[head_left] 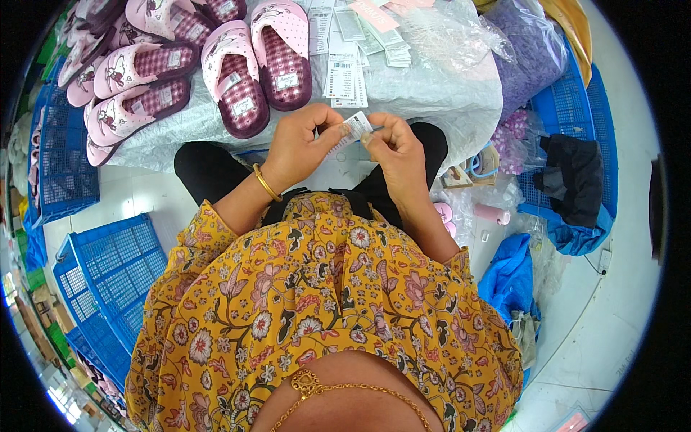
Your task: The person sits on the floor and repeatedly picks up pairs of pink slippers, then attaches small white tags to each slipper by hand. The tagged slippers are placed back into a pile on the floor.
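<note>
Between my two hands, just off the table's near edge, is a small white printed label [358,125]. My left hand [306,144], with a gold bangle at the wrist, pinches the label's left side between thumb and forefinger. On the other side, my right hand [394,150] has thumb and fingers closed on the label's right edge. A pair of pink slippers [235,83] with plaid insoles lies on the table, left of my hands. Beyond the label, strips of white printed labels [343,72] are spread on the table. Farther back lies a pink card tag [374,16].
More pink slippers [137,108] are heaped at the table's left. Clear plastic bags [453,36] and a purple bundle [524,54] sit at the right. Blue crates [111,266] stand on the floor on both sides. A pink bottle [491,213] lies by a blue bag [507,273].
</note>
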Demonstrator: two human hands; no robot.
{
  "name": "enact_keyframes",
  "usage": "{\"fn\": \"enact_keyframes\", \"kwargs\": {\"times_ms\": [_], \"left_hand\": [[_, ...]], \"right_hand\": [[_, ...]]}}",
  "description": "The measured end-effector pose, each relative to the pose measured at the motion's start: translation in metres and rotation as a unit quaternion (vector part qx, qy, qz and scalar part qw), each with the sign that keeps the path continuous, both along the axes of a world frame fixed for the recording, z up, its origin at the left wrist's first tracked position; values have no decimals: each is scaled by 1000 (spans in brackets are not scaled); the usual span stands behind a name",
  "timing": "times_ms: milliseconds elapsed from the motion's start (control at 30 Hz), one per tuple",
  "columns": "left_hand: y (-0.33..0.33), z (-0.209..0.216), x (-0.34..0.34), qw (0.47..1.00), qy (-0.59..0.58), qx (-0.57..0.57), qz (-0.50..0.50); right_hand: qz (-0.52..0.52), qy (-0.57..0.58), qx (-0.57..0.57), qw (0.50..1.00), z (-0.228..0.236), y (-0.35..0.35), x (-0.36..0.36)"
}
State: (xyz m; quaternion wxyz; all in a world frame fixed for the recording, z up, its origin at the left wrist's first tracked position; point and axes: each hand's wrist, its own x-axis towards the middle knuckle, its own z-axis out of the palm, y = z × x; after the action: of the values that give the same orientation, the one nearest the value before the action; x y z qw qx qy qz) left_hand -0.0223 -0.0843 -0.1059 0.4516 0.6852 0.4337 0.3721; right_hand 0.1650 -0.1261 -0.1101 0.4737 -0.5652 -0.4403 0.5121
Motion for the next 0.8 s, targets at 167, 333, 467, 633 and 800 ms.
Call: {"fn": "enact_keyframes", "kwargs": {"times_ms": [167, 333, 467, 633, 800], "left_hand": [[-1, 4, -1, 993, 36, 113, -15], [-2, 11, -3, 930, 119, 346, -24], [-3, 9, -3, 913, 104, 394, -15], [-4, 9, -4, 903, 106, 416, -14], [-7, 4, -5, 903, 107, 414, -35]], "right_hand": [[2, 39, -23, 999, -1, 0, 1], [8, 64, -36, 997, -2, -1, 2], [13, 76, -33, 996, 2, -3, 1], [16, 127, -36, 991, 4, -5, 1], [26, 152, -31, 987, 1, -4, 1]]}}
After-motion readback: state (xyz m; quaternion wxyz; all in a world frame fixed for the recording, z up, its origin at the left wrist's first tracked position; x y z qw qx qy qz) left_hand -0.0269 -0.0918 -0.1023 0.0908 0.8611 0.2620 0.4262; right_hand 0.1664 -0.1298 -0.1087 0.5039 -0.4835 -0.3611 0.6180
